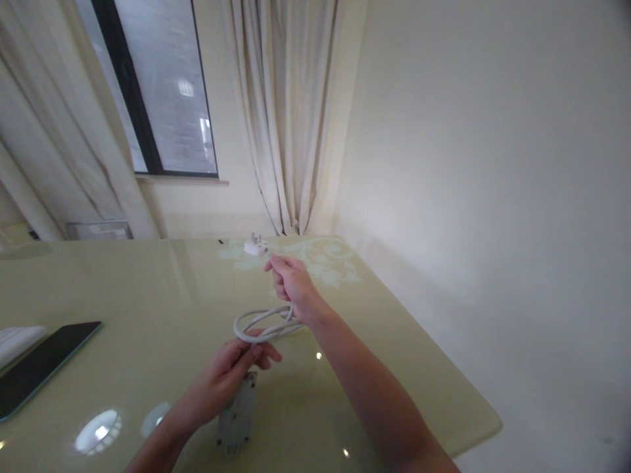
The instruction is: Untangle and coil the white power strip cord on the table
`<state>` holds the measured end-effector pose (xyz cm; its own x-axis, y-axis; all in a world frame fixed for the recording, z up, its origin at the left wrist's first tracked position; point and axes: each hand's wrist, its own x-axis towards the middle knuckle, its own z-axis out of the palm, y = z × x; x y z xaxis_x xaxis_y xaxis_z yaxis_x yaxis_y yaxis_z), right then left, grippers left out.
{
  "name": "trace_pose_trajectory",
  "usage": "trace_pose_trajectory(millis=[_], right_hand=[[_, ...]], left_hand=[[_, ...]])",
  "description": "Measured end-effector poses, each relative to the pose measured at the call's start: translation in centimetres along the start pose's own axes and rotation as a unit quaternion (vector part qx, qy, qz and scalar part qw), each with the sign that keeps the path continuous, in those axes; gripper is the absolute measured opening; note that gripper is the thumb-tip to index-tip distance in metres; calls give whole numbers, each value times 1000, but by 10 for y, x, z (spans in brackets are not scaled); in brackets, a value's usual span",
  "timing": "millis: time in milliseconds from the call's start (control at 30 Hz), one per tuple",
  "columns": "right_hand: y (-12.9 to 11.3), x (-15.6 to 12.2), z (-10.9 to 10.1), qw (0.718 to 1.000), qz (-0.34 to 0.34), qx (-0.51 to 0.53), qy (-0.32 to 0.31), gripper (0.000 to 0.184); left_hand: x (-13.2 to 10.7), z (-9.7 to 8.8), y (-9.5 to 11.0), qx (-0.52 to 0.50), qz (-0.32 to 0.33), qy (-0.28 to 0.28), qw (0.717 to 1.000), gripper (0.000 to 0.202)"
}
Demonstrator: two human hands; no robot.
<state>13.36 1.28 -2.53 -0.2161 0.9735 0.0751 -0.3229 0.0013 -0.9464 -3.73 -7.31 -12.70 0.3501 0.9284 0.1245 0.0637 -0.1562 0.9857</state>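
Note:
A pale grey cable (246,318) hangs in loose loops between my two hands. My left hand (235,368) is closed on the near side of the loops, thumb on top. Further off, my right hand (292,279) is closed in a pinch on an end of the same cable, whose tip is mostly hidden by the fingers. Just beyond those fingertips a white plug adapter (255,247) lies on the table with its prongs upward; whether the cable touches it I cannot tell. Below my left hand, partly covered by it, is a flat greyish-white rectangular object (237,417).
The glossy pale table (162,289) has its right edge alongside the wall. At the left lie a dark flat tablet-like device (46,364) and a white object (20,341). A small black item (220,242) sits at the far edge, before curtains (286,118) and a window.

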Motion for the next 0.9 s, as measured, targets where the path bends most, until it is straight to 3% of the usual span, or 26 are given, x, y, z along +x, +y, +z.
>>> trace_pose_trajectory(millis=[100,233,400,700,800,900], right_hand=[[4,4,-2,999,7,31,18,32],[10,12,-7,992,36,111,54,29],[5,24,-23,965,62,210,142,23],[-32,41,-111,924,-51,217,310,33],[-38,39,-119,911,-102,214,338,29],[-43,34,-110,911,-169,193,323,23]], left_hand=[[0,6,-5,17,15,50,998,45],[4,9,-11,65,-3,85,994,58],[8,5,-5,106,-26,42,993,75],[3,-13,7,102,-99,-42,989,67],[3,-17,1,61,-122,-51,989,66],[7,-14,-7,-22,-133,-13,991,62]])
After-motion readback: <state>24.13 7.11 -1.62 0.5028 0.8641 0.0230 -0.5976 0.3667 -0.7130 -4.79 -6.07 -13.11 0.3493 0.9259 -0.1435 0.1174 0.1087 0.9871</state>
